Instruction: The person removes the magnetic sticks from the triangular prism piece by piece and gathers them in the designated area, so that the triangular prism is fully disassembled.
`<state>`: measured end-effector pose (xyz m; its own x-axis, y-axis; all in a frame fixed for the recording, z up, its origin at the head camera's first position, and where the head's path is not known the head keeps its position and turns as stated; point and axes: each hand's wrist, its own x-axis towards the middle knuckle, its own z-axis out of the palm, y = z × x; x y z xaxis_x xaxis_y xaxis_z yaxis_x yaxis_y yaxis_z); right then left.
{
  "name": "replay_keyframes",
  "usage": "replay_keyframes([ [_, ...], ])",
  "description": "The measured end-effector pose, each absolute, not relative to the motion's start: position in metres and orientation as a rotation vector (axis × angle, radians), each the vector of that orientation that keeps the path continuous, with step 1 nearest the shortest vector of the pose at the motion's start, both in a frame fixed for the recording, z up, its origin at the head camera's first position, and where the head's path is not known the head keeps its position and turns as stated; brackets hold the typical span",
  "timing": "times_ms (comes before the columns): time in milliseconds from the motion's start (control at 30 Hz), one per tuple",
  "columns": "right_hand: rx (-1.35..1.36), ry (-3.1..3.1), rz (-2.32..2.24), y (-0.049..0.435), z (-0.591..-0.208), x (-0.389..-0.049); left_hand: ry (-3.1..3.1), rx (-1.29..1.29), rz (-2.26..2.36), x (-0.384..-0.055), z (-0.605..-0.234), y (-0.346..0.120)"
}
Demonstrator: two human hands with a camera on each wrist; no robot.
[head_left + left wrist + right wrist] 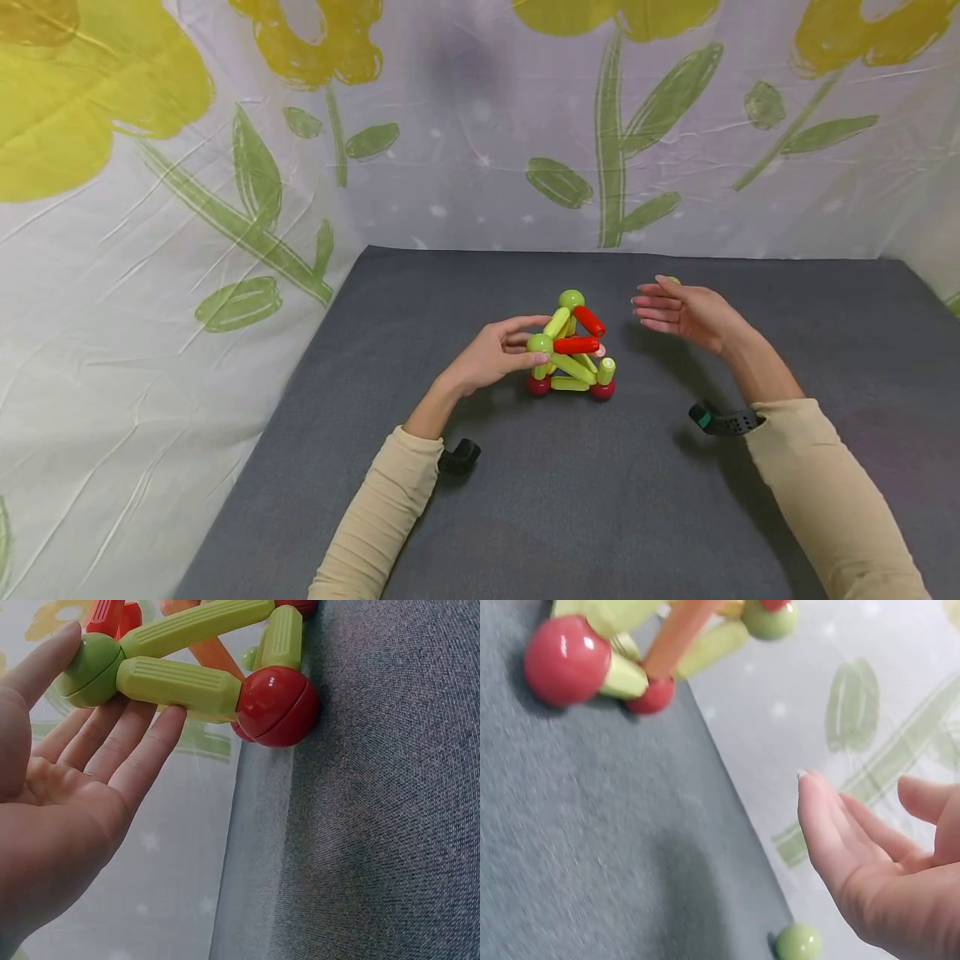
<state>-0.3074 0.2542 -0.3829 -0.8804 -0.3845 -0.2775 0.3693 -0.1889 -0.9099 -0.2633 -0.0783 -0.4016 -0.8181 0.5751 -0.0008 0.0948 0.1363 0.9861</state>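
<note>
A frame of magnetic rods and balls stands on the dark table, with dark red balls (602, 390) at its base and a green ball (572, 298) at its top. My left hand (491, 357) pinches another green ball (91, 669) at the frame's left corner, thumb on one side and fingers under it. Yellow-green rods (180, 684) run from that ball to the red ball (277, 706) and beyond. Two red rods (576, 345) stick out rightward from the green balls. Right of the frame, my right hand (693, 312) hovers with extended fingers and holds nothing.
A loose green ball (797, 943) lies on the table near its far edge, mostly hidden behind the right hand in the head view. The dark grey table (570, 492) ends at a flower-printed cloth (480, 167) behind and at left.
</note>
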Motion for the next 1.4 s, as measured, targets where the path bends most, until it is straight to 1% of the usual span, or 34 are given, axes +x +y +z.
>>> replay_keyframes([
  [300,-0.069,1.522,-2.075,0.231,-0.382,-0.298,2.034,0.63,1.73,-0.263,-0.402,-0.078],
  [700,-0.018,1.446,-2.069,0.205,-0.384,-0.295,2.037,0.631,1.73,-0.263,-0.402,-0.079],
  [1133,0.043,1.49,-1.947,0.191,-0.381,-0.301,2.046,0.633,1.716,-0.265,-0.403,-0.078],
  [1233,0.034,1.508,-1.926,0.189,-0.38,-0.301,2.044,0.636,1.711,-0.263,-0.398,-0.077],
  [1400,0.014,1.669,-1.843,0.182,-0.376,-0.3,2.046,0.64,1.722,-0.264,-0.401,-0.078],
])
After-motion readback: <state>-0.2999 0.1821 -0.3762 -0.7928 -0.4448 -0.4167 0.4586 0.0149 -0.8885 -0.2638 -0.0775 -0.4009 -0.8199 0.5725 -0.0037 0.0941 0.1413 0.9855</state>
